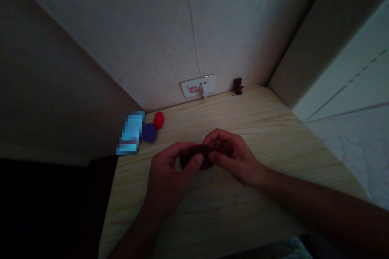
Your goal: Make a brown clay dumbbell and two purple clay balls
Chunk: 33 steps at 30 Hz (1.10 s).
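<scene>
A dark brown, flat, rounded piece [204, 161] is held above the wooden tabletop between both hands; it looks like modelling clay, though the dim light hides its texture. My left hand [170, 174] grips it from the left, thumb lying across its face and fingers behind. At its right edge my right hand [232, 156] is closed, thumb and fingertips pinching the rim. Beyond my left hand lie a purple lump [149, 133] and a smaller red lump [158, 120], side by side and of similar clay-like look.
The pale wood-grain table [258, 117] meets a wall at the back. A lit, blurred-out screen [131, 133] rests at its left edge. A wall socket [197, 85] holds a white plug [203, 90]. A small dark brown figure [238, 86] stands against the wall.
</scene>
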Motion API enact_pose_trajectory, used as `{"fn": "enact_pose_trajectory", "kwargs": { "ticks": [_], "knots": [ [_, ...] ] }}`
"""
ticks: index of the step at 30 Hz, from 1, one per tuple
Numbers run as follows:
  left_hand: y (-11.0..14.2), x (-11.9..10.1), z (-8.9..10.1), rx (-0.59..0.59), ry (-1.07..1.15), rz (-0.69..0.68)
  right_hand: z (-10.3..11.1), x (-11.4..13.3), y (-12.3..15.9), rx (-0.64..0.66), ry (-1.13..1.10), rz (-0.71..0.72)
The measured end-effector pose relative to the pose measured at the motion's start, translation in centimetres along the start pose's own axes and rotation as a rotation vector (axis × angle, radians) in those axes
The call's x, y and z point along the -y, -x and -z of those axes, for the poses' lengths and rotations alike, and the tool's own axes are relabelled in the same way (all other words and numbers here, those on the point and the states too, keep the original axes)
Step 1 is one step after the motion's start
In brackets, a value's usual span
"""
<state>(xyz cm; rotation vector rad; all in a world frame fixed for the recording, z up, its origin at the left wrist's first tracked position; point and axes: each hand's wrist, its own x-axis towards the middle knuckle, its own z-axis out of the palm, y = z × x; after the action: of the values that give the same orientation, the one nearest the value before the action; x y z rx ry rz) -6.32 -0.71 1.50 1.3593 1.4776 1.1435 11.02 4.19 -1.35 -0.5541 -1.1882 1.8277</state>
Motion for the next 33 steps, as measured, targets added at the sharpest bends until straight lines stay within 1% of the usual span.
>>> {"fn": "enact_pose_trajectory", "kwargs": {
  "ticks": [9,16,19,25,33],
  "knots": [
    [-0.05,-0.08,-0.05,-0.007,-0.022,0.0,-0.04,-0.08,-0.15,-0.039,0.117,0.031],
    [-0.01,-0.19,0.06,-0.011,-0.017,0.019,0.03,0.23,0.04,-0.011,0.059,-0.009],
    [-0.04,-0.22,0.08,-0.021,-0.019,0.018,0.04,0.29,0.06,0.004,0.072,0.005],
    [-0.1,-0.04,-0.12,-0.025,-0.037,0.016,-0.19,0.16,0.04,-0.032,0.146,0.01],
    [-0.03,-0.07,-0.16,-0.027,-0.061,0.008,-0.36,-0.05,0.1,-0.051,0.179,0.026]
  ]
}}
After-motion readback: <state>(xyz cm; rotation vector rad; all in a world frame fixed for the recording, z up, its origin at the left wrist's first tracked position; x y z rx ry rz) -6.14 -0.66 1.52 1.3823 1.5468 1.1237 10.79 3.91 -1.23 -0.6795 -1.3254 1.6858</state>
